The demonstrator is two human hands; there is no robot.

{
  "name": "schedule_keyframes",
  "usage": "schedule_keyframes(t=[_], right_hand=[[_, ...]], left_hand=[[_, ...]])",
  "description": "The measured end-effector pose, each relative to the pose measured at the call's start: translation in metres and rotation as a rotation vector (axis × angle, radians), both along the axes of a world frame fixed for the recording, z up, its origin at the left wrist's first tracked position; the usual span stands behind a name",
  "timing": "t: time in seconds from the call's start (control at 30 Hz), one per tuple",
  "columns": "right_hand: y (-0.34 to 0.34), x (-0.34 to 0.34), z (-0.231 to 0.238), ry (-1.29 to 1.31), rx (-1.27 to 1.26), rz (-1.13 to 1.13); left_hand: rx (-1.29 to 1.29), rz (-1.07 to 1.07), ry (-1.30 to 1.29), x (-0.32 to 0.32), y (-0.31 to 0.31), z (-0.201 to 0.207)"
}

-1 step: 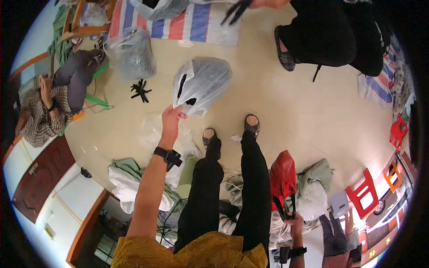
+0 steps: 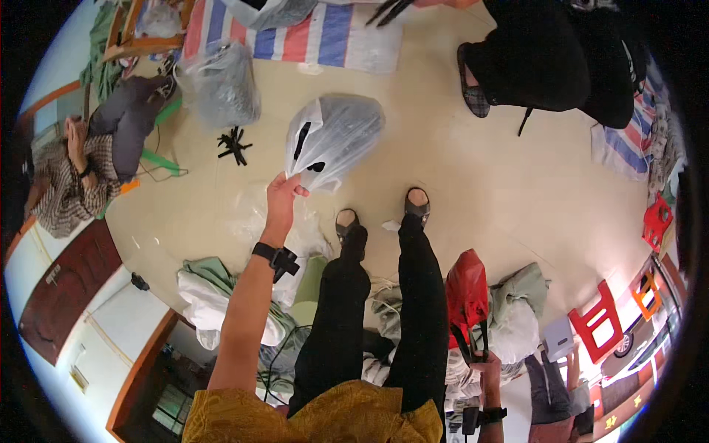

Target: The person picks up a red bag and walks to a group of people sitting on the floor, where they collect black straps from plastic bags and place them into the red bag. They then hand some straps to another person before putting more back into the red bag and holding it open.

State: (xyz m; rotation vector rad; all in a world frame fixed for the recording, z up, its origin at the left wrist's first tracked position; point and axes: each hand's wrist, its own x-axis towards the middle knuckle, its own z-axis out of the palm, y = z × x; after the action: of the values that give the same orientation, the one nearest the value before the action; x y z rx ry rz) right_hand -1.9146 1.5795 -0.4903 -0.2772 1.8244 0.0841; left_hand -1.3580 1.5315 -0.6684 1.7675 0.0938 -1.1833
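Observation:
My left hand [image 2: 284, 198] is stretched out over the floor, fingers closed on the gathered edge of a translucent plastic bag [image 2: 347, 136]. Black pieces show through the bag's side near its mouth. Low on the right, my right hand [image 2: 485, 362] is closed around the black straps of a red bag [image 2: 467, 288], partly hidden at the picture's lower part. A cluster of thin black strips [image 2: 234, 146] lies on the floor, left of the plastic bag and apart from it.
A filled clear bag [image 2: 225, 85] stands by a striped woven sheet [image 2: 303, 37]. A person in black [image 2: 532, 59] is at the upper right; a seated person [image 2: 81, 170] is at the left. White and green sacks [image 2: 203, 299] lie beside my legs. A red stool [image 2: 600, 321] stands right.
The view has shifted very slightly. At the top edge, the other person's hand with black strips has moved up a little. Both my hands keep their hold.

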Motion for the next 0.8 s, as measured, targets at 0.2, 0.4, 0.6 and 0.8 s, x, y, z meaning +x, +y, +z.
schedule_keyframes(t=[0.2, 0.4, 0.6, 0.8], right_hand=[[0.003, -0.011, 0.026, -0.016, 0.058, 0.119], [0.0, -0.008, 0.032, 0.007, -0.004, 0.576], [-0.036, 0.058, 0.041, -0.035, 0.006, 0.451], [-0.028, 0.043, 0.041, 0.029, -0.01, 0.654]], left_hand=[[0.149, -0.094, -0.091, 0.02, 0.048, 0.047], [0.204, -0.072, -0.029, -0.002, 0.121, 0.039], [0.269, -0.022, -0.208, 0.023, 0.244, -0.025], [0.408, -0.195, -0.155, 0.043, 0.275, -0.04]])
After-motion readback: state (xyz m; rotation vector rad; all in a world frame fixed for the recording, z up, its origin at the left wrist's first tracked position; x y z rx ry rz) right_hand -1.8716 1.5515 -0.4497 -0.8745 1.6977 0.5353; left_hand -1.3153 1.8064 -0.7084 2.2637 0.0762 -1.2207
